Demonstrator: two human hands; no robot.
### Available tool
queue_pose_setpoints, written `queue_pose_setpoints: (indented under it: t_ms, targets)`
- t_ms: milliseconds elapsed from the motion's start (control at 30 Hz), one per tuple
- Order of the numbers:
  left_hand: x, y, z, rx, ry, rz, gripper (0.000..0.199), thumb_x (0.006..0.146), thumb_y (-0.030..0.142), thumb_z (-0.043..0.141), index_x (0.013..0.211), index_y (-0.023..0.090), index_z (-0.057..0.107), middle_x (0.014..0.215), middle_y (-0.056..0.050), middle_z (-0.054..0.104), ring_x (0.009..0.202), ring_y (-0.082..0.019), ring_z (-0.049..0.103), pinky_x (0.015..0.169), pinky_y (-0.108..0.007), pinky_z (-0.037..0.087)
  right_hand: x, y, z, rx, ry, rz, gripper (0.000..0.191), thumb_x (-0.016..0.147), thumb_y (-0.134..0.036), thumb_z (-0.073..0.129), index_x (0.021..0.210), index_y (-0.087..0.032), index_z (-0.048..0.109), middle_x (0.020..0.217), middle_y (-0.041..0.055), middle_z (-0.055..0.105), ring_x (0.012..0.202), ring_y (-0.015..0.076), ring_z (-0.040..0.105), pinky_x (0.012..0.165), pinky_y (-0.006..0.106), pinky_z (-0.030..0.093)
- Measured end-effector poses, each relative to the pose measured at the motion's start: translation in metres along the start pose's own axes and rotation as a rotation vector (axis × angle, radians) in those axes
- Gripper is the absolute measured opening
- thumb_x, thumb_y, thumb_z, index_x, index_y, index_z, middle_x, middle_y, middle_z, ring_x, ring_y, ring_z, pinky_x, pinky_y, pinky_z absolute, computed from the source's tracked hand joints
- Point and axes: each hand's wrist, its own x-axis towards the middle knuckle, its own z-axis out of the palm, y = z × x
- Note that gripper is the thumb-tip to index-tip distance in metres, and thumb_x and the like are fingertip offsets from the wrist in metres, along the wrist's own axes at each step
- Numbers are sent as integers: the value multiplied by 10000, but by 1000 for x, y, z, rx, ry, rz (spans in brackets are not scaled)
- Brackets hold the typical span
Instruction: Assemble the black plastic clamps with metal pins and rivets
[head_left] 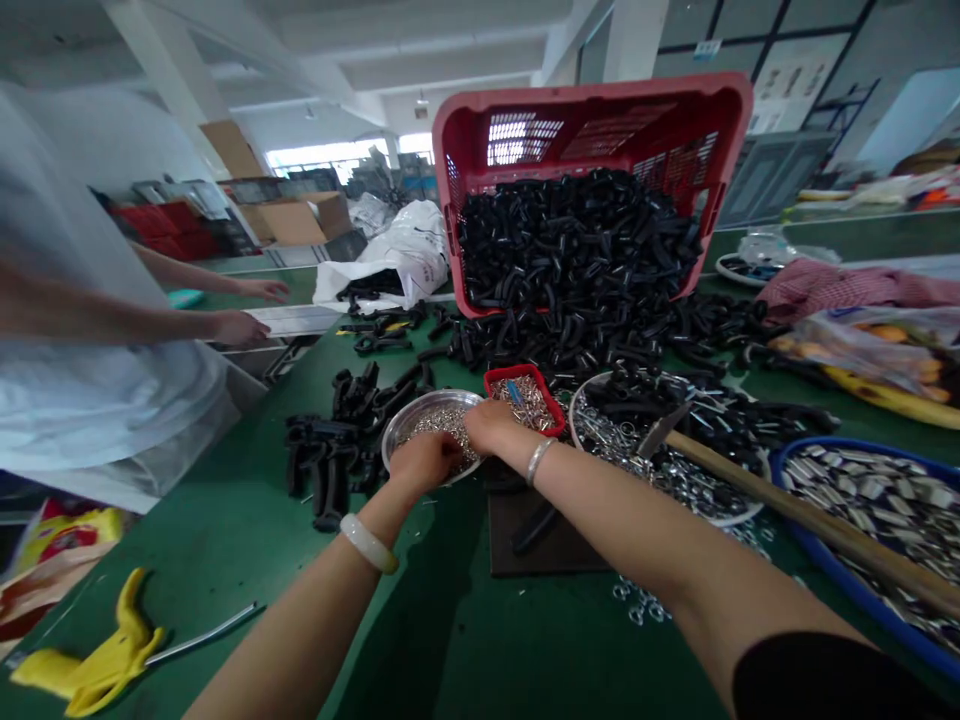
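Note:
Both my hands are at a round metal bowl filled with small shiny metal pieces. My left hand reaches over the bowl's near side, its fingers bent and pressed together among the pieces. My right hand comes in over the right rim with its fingers curled down. What either hand pinches is too small or hidden. Just behind my right hand stands a red basket of small fasteners with a blue item on top. A dark board lies under my right forearm, with a black handle-like part on it.
Black parts are heaped left of the bowl. A tipped red crate spills more behind. To the right, a hammer lies across a white tray and blue tray. A yellow air gun lies front left. A co-worker stands left.

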Motion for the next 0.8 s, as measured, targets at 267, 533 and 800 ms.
queue_pose_setpoints:
  t_ms: [267, 533, 800]
  targets:
    - [-1, -11, 1, -65, 82, -15, 229, 738, 442, 525, 880, 318, 655, 1031, 8, 635, 884, -193, 579, 707, -270, 423, -7, 18, 14, 143, 121, -68, 203, 758, -341, 548, 858, -231, 686, 926, 54, 681, 876, 203, 610, 708, 280, 447]
    - [-5, -9, -9, -37, 71, -40, 244, 751, 444, 483, 913, 342, 636, 938, 24, 664, 829, -192, 593, 636, -255, 417, -41, 54, 12, 389, 266, -103, 200, 794, -231, 509, 902, -194, 673, 912, 16, 689, 838, 120, 613, 754, 222, 433]
    - [-5, 2, -13, -47, 99, -10, 246, 764, 437, 488, 901, 304, 642, 907, 6, 666, 806, -200, 592, 627, -259, 407, -136, 113, 32, 268, 364, 83, 174, 807, -243, 508, 814, -182, 672, 811, 49, 666, 791, 163, 597, 747, 280, 435]
